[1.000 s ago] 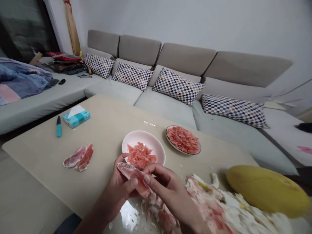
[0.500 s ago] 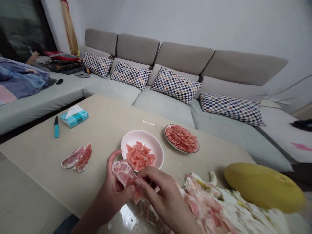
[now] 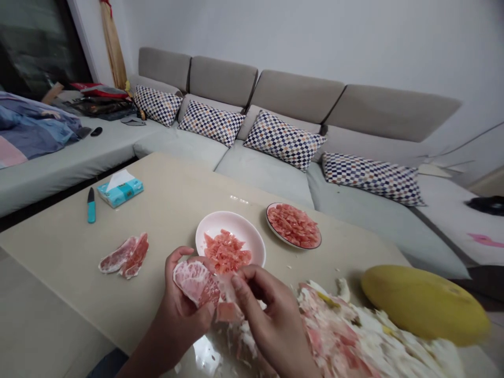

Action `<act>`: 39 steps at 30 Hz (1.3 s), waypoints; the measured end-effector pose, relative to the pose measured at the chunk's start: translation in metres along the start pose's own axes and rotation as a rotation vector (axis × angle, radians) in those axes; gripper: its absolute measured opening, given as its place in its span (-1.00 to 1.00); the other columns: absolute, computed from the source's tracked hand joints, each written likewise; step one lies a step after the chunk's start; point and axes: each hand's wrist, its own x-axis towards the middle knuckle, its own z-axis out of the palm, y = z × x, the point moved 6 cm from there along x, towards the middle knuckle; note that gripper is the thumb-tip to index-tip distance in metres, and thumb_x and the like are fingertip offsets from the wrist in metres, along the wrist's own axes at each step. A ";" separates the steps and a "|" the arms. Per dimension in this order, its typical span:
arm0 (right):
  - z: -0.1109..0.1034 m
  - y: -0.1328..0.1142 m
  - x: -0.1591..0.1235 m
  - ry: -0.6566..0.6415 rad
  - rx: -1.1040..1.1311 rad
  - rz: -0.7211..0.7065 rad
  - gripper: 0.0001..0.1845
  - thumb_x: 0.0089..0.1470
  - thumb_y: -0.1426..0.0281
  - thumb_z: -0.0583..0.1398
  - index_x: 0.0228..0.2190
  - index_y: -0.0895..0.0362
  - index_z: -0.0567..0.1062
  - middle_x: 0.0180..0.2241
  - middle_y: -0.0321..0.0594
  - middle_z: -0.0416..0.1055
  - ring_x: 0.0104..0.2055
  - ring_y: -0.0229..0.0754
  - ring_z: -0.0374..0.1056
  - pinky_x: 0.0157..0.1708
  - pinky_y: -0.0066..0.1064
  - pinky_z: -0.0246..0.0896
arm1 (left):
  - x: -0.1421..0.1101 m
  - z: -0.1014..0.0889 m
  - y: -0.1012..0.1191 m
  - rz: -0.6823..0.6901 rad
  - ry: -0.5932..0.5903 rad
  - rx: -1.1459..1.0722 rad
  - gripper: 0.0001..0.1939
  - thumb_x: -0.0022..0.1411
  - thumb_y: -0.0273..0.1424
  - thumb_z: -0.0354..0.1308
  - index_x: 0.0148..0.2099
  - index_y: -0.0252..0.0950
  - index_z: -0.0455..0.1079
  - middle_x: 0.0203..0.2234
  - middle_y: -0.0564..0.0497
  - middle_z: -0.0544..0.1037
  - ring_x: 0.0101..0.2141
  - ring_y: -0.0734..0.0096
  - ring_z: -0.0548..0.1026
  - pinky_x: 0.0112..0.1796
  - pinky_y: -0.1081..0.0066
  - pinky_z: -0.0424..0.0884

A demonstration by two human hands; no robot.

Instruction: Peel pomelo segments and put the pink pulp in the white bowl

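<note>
A pink pomelo segment [image 3: 196,282] lies in my left hand [image 3: 181,315], whose fingers and thumb are closed around it. My right hand [image 3: 271,315] pinches a pale strip of membrane [image 3: 228,287] at the segment's right end, pulled partly away from the flesh. Just beyond both hands stands a white bowl [image 3: 252,236] holding peeled pink pulp [image 3: 226,251]. To the left, two segments [image 3: 125,255] with their skin on rest on the table. A dark-rimmed plate [image 3: 269,216] heaped with pulp pieces [image 3: 294,224] stands behind the bowl on the right.
Peel and membrane scraps [image 3: 354,336] are piled at the right front, beside a whole yellow pomelo [image 3: 423,304]. A knife with a turquoise handle [image 3: 91,210] and a tissue pack [image 3: 122,191] lie at the table's left. A sofa [image 3: 189,147] with checked cushions runs behind the table [image 3: 173,178].
The segment has turned so that its broad side faces up more, and my left hand has shifted slightly left. My right hand has drawn the membrane strip outward to the right.
</note>
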 end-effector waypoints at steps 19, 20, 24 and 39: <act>-0.014 0.004 0.005 0.026 0.014 0.017 -0.78 0.20 0.26 0.18 -0.44 0.10 0.48 -0.52 -0.29 0.41 -0.48 -0.24 0.31 -0.52 -0.48 0.18 | 0.001 0.002 -0.004 -0.124 -0.115 -0.165 -0.27 -0.06 -0.39 0.41 0.08 -0.01 0.09 -0.17 0.03 0.46 -0.33 0.34 0.52 -0.25 0.30 0.41; -0.014 0.004 0.005 0.025 0.006 0.013 -0.78 0.20 0.26 0.18 -0.43 0.10 0.48 -0.51 -0.28 0.42 -0.47 -0.24 0.32 -0.52 -0.47 0.18 | 0.001 0.001 -0.004 -0.144 -0.107 -0.180 -0.27 -0.07 -0.40 0.41 0.08 -0.01 0.10 -0.17 0.03 0.46 -0.31 0.32 0.52 -0.24 0.30 0.42; -0.014 0.003 0.008 -0.002 0.023 0.009 -0.79 0.18 0.26 0.20 -0.44 0.10 0.50 -0.50 -0.26 0.45 -0.44 -0.22 0.35 -0.50 -0.47 0.22 | -0.001 -0.004 -0.006 -0.251 -0.067 -0.253 -0.24 -0.12 -0.46 0.42 0.09 -0.03 0.15 -0.18 0.00 0.49 -0.28 0.26 0.52 -0.28 0.34 0.43; -0.005 -0.002 0.009 -0.168 0.042 -0.003 -0.85 0.18 0.32 0.18 -0.33 0.07 0.56 -0.34 -0.24 0.51 -0.32 -0.21 0.38 -0.33 -0.44 0.25 | 0.004 -0.005 -0.003 -0.196 0.051 -0.257 -0.44 0.03 -0.46 0.33 0.03 -0.09 0.16 -0.25 0.08 0.46 -0.44 0.45 0.49 -0.38 0.41 0.45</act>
